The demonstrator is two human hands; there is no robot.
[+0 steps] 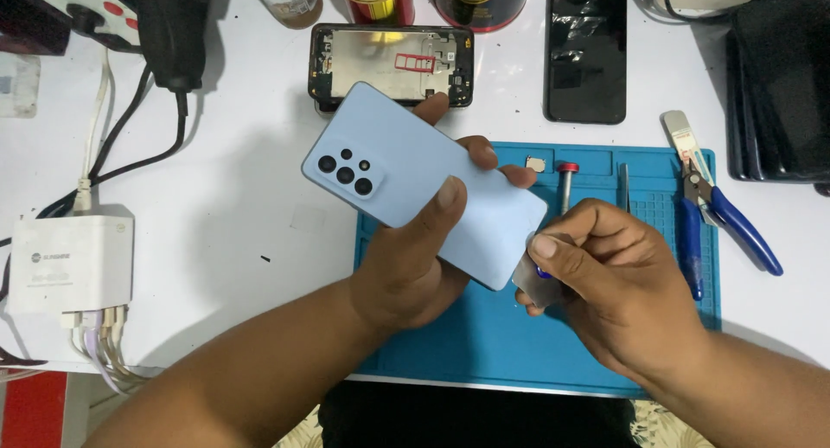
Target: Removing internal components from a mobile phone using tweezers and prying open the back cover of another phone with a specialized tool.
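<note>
- Pale blue, the phone (424,184) is held above the tabletop (242,197), back side up, its cluster of dark camera lenses at the far-left end.
- Its long axis runs on a diagonal, from far left down to near right, where the lower corner hangs over the blue work mat (484,336).
- My left hand (406,266) is clamped on the phone: the thumb presses on the back panel and the fingers wrap round from below, their tips showing past the far edge.
- My right hand (605,284) is closed on a thin, pale metal pry tool (532,279), pinched between thumb and fingers.
- That tool sits right at the phone's near-right corner, touching it or just beside it; I cannot tell whether its edge is in the seam.
- So the phone lies to the left of the right hand and far from it, and the left hand is the one carrying it.
- Beyond the phone, on the tabletop, lies an opened phone frame (391,63) with its insides bare, and to its right a dark phone (586,50) lies flat.
- On the mat's far edge rest a red-capped screwdriver (566,184) and tweezers (623,184); blue-handled pliers (722,214) lie at its right edge.
- A white charger box (73,262) with cables sits at the left.
</note>
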